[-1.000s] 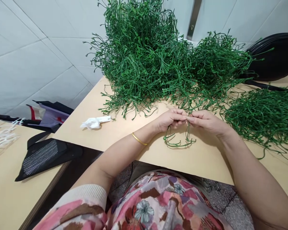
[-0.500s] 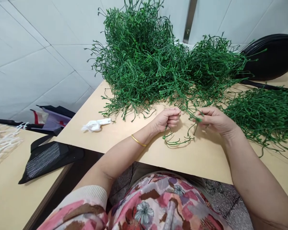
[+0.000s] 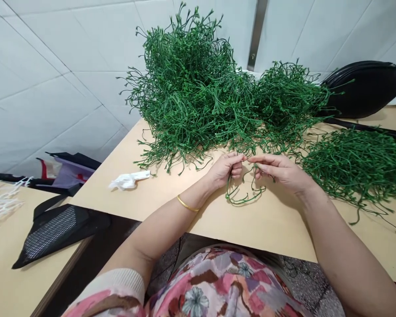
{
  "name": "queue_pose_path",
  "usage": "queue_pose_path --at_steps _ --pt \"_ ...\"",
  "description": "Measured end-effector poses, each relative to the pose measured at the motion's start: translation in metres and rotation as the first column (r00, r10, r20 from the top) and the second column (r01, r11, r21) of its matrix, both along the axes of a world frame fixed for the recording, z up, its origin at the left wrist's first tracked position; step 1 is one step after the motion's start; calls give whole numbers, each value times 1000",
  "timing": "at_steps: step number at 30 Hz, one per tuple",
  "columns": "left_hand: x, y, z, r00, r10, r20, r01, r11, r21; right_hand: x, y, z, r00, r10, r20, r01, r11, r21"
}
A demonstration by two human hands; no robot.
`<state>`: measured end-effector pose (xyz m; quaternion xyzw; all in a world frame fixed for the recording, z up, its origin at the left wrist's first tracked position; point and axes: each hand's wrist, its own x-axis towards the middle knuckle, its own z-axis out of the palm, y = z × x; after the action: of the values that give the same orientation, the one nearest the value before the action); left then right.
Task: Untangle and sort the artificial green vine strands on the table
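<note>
1. Table (image 3: 284,229): pale wood top, running from the tiled wall towards the person. It carries all the green material and both hands.
2. Tall green heap (image 3: 191,92): a mound of thin plastic stems with small bud tips, at the far middle of the table against the wall. Loose ends trail over the wood in front of it.
3. Flat green pile (image 3: 359,163): a lower spread of the same stems, at the right side of the table, just right of the right hand.
4. Black chair back (image 3: 366,88): dark curved shell behind the right end of the table.
5. Black mesh bag (image 3: 53,229): lies on a second, nearer table at the left, well apart from the hands.
6. Left hand (image 3: 222,169): fingers curled in, thumb and forefinger pinched on the upper end of the green sprig. Gold bangle (image 3: 187,204) on the wrist.
7. Right hand (image 3: 280,169): palm down, fingers stretched towards the left hand, tips closed on the same sprig. The two hands' fingertips are almost touching.
8. Green sprig (image 3: 246,193): a small bunch of stems held between the two hands. It hangs down from the fingers, and its curled lower ends rest on the table just in front of the tall green heap.
9. White scrap (image 3: 128,179): crumpled white piece on the table, left of the hands, near the trailing stem ends.
</note>
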<state>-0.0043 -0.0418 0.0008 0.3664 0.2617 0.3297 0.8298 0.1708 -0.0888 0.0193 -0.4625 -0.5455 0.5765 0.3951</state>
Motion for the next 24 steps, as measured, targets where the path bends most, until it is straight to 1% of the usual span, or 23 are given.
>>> queue_pose_path --at_steps 3,9,11,13,15,19,21,24 --pt "1 -1 0 1000 5 -2 -5 1000 29 0 -1 0 1000 8 25 -9 1000 22" --pt "1 -6 -2 998 -19 -54 26 990 136 -7 -1 2 998 -46 36 42 993 108" --pt "2 -7 -3 997 -10 -75 23 984 174 -10 -2 3 997 -51 57 42 989 139" --pt "2 -7 -3 994 18 -110 6 977 214 -12 -2 2 992 -66 105 46 983 178" --pt "3 -8 -2 986 50 -158 -10 971 241 -12 -2 0 978 -90 189 45 971 234" --pt "4 -10 2 973 91 -214 -39 971 236 -12 -3 -3 903 -165 396 20 938 345" --pt "5 -12 3 967 115 -228 -61 972 228 -12 -5 -2 882 -193 430 25 931 365" --pt "6 -11 4 948 199 -249 -147 966 214 -11 -7 4 901 -167 400 31 945 325"
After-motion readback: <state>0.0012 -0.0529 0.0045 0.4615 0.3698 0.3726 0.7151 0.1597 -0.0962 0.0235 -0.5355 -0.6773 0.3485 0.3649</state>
